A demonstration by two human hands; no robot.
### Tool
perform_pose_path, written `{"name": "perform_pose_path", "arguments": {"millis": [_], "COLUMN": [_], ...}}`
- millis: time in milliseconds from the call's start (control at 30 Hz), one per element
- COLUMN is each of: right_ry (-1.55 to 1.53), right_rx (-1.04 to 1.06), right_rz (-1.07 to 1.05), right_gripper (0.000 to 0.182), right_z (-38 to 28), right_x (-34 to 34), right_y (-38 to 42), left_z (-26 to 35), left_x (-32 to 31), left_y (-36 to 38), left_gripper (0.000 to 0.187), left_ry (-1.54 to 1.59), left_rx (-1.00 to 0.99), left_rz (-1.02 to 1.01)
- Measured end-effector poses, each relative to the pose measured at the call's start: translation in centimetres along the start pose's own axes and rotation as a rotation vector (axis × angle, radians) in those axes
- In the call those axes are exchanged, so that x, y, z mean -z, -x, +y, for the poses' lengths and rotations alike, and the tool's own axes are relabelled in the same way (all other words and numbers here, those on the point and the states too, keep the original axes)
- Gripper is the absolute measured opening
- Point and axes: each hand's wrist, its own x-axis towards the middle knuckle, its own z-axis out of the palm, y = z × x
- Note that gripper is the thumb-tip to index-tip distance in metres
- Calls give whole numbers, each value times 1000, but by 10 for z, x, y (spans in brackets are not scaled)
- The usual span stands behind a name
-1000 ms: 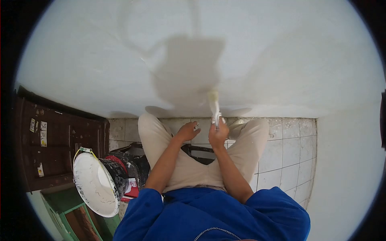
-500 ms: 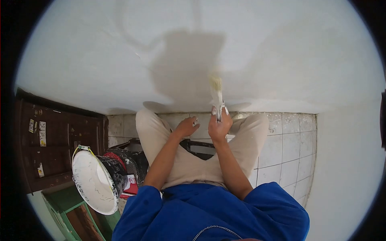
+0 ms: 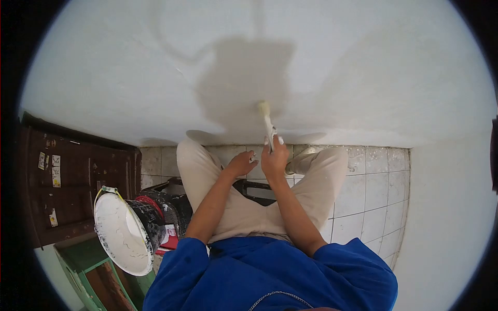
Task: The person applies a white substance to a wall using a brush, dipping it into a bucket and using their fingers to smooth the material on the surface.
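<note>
My right hand (image 3: 275,159) is wrapped round the handle of a paintbrush (image 3: 267,122) smeared with white paint. The brush points away from me, its pale yellowish bristles at the white wall (image 3: 373,78); whether they press on it is hard to tell. Over my left thigh, my left hand (image 3: 242,164) is held with curled fingers. Something whitish shows at its fingertips, paint or a small object, which I cannot make out.
To my left stands a paint-spattered bucket (image 3: 115,254) with white paint inside. Beyond it are a dark brown door (image 3: 78,179) and a green wooden cabinet (image 3: 83,259). White floor tiles (image 3: 368,194) run along the wall's foot. A dark frame (image 3: 258,187) shows between my legs.
My right hand has moved left with the paintbrush, which now leans further to the left. My left hand has stayed nearly in place.
</note>
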Motion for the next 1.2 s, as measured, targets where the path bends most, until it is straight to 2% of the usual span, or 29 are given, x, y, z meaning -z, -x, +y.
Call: {"name": "perform_pose_path", "arguments": {"millis": [67, 167, 267, 367, 467, 567, 667, 767, 867, 967, 1067, 1200], "right_ry": [24, -191, -269, -36, -75, -264, -272, -102, -66, -233, -179, -93], "right_rx": [15, 17, 126, 17, 29, 72, 27, 37, -34, -81, 46, -72], "right_rz": [-87, -32, 113, -26, -53, -70, 112, 30, -115, -108, -3, -84], "right_gripper": [28, 33, 33, 31, 27, 33, 20, 17, 15, 19, 25, 29], "right_z": [31, 19, -17, -3, 33, 7, -35, -9, 16, -8, -36, 2], "right_x": [-18, -4, 10, -12, -33, 1, 23, 1, -10, 11, 25, -12], "right_y": [19, 21, -1, 2, 29, 18, -9, -10, 16, 12, -10, 5], "left_z": [2, 8, 5, -6, 2, 14, 23, 12, 15, 10, 5, -13], "left_x": [4, 10, 0, -8, 3, 17, 15, 11, 15, 12, -2, -8], "left_y": [6, 7, 1, -4, 2, 11, 9, 4, 4, 4, -1, -5], "left_gripper": [41, 40, 40, 39, 39, 38, 38, 38, 40, 43, 46, 47], "left_ry": [-21, -12, 55, 53, 6, 0, 17, 19, -14, -2, 22, -35], "left_rx": [-26, -41, -44, -58, -36, -35, -28, -27, -21, -27, -50, -104], "left_rz": [24, 55, 21, 27, 37, 67, 35, 21, 21, 24, -5, 30]}}
